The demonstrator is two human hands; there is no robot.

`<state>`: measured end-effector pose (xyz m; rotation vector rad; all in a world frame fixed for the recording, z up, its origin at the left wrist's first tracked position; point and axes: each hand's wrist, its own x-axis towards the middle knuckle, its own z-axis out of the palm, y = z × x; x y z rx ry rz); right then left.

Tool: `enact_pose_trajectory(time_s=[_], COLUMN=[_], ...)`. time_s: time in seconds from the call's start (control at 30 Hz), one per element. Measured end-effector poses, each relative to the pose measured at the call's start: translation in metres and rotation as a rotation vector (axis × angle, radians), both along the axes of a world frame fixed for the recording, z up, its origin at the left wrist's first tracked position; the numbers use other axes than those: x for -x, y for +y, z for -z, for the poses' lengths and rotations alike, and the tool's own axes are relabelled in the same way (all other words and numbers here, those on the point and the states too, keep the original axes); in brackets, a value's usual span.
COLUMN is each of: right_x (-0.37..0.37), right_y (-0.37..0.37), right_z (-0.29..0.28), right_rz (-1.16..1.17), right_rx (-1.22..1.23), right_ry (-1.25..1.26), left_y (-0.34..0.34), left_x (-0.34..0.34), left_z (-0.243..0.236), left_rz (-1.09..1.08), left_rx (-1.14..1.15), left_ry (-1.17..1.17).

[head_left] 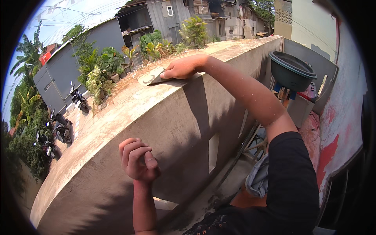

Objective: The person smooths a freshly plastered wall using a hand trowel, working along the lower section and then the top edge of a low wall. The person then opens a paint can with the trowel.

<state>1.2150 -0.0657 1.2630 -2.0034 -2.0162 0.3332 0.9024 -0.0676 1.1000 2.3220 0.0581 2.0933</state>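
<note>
My right hand (179,69) grips a flat scraper (150,77), its pale blade lying on the top of the concrete parapet wall (117,117). The blade looks smeared with a light material; the grip is mostly covered by my fingers. My left hand (138,158) is raised in front of the wall's inner face at lower centre, fingers curled into a loose fist with nothing in them. Dark shadows fall across that face, which has narrow openings lower down.
A dark green tub (291,72) sits on a cluttered stand at right, beside a red-and-white painted wall (338,129). Grey cloth (256,178) is near my right elbow. Below the parapet are a narrow floor, parked motorcycles (62,129) outside, plants (94,78) and houses.
</note>
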Motion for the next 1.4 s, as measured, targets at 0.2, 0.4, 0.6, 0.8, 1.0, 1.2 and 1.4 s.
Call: enact_pose_trajectory(time_s=[0.2, 0.4, 0.6, 0.8, 1.0, 1.2, 1.4], right_x=[-0.040, -0.113, -0.135, -0.233, -0.174, -0.247, -0.244], right_y=[-0.024, -0.041, -0.038, -0.058, -0.088, -0.068, -0.038], right_z=[-0.003, 0.015, 0.018, 0.007, 0.015, 0.031, 0.029], right_rz=[0.137, 0.299, 0.142, 0.348, -0.207, -0.253, -0.240], right_rx=[0.054, -0.162, -0.256, -0.071, -0.315, -0.431, -0.025], right_ry=[-0.059, -0.231, -0.190, -0.315, -0.174, -0.189, -0.112], left_y=[-0.024, -0.044, -0.051, -0.051, -0.051, -0.021, -0.011], left_x=[0.010, 0.005, -0.045, -0.120, -0.189, -0.218, -0.221], left_z=[0.003, 0.009, 0.014, -0.015, -0.036, -0.038, -0.030], left_rz=[0.172, 0.141, 0.111, -0.053, -0.176, -0.440, -0.567], left_rx=[0.209, 0.293, 0.288, 0.071, -0.075, -0.097, -0.159], left_ry=[0.045, 0.145, 0.023, 0.001, 0.002, 0.002, 0.004])
